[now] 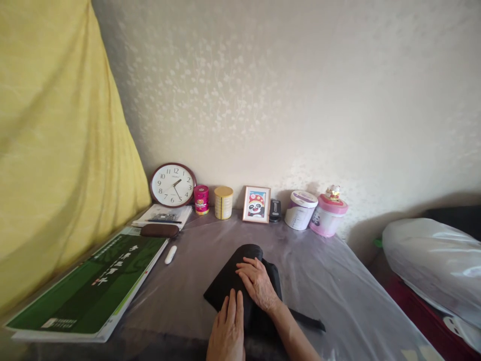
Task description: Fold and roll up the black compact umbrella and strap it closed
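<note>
A folded black fabric item with a strap [229, 273] lies on the table in front of me; its exact kind does not show. Its strap trails out to the right across the tabletop. My left hand [227, 328] rests flat on its near left part, fingers stretched out side by side. Palm down, my right hand [258, 284] presses on the upper middle of the fabric with its fingers slightly apart. Neither hand grips the cloth. Part of the fabric is hidden under my hands and right forearm.
On the grey-covered table [338, 291], a green book [86, 286], a brown case [160, 230] and a white oblong object [170, 254] lie left. A clock [173, 185], tins, a panda picture frame [256, 204] and tubs line the wall. A plastic bag [432, 260] bulges right.
</note>
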The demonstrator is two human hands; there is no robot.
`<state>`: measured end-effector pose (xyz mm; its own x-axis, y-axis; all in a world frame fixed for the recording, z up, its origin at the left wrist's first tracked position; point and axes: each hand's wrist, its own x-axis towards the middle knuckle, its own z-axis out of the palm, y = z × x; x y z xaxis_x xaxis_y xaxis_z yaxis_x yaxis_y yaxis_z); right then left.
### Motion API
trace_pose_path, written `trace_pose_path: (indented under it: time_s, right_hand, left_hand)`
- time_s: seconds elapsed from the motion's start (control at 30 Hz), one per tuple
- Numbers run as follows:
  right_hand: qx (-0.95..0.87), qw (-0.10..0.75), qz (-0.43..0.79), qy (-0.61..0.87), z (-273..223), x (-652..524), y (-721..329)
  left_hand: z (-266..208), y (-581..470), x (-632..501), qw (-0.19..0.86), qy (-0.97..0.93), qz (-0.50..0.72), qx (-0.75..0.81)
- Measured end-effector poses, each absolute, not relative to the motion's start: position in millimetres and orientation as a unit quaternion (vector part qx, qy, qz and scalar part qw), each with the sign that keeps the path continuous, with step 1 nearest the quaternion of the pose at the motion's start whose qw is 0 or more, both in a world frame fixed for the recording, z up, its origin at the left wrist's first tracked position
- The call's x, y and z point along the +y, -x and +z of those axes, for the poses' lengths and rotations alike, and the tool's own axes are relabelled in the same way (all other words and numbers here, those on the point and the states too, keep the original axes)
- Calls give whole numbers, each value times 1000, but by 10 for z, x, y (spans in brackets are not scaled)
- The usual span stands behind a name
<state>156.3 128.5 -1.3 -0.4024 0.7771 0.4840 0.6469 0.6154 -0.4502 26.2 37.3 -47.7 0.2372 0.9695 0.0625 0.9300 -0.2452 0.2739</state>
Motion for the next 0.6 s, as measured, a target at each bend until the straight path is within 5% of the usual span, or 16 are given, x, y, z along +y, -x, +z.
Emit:
trace_pose_path:
  time_s: [0.37, 0.6]
  right_hand:
    - [-721, 405, 41, 560, -114, 1786, -1760]
    - [-659, 422, 111, 613, -235, 1541, -2195]
  left_hand:
    - [-160, -244, 365, 71, -749, 84, 653]
    - [91, -194, 396, 129, -747, 50, 650]
